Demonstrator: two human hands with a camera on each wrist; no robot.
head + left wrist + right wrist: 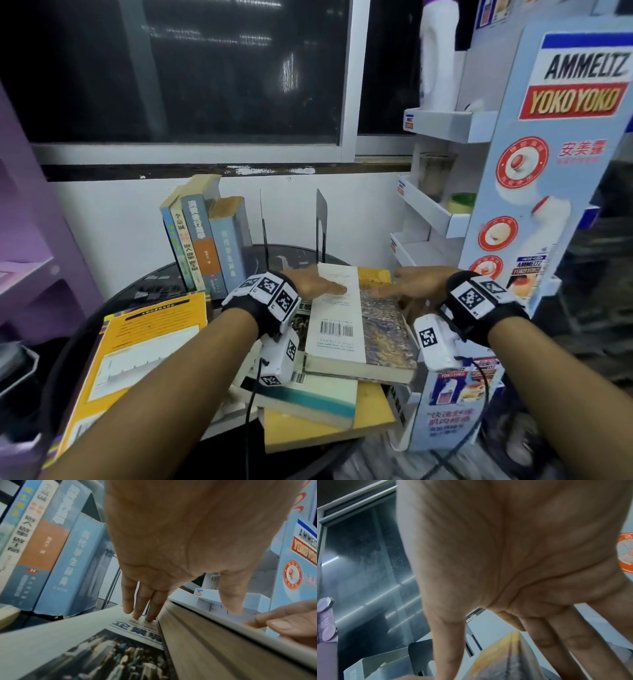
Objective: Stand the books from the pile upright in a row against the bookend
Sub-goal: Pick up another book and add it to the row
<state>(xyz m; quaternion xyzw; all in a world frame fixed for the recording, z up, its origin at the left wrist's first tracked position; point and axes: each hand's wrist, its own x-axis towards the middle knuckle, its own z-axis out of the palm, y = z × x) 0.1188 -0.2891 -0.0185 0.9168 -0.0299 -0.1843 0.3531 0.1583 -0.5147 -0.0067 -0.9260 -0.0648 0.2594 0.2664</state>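
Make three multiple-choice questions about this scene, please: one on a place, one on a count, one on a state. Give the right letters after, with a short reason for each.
1. Where does the top book lie?
A. on the pile
B. among the upright books
C. on the white shelf

2. How many books stand upright at the back?
A. one
B. four
C. eight

3. How is the left hand?
A. curled into a fist
B. flat, fingers straight
C. holding a cup

Answers:
1 A, it rests on other flat books, barcode side up.
2 B, four spines show side by side in the head view.
3 B, the thumb lies on the cover and the fingers reach straight down beside the book; the right hand is also open on its other side.
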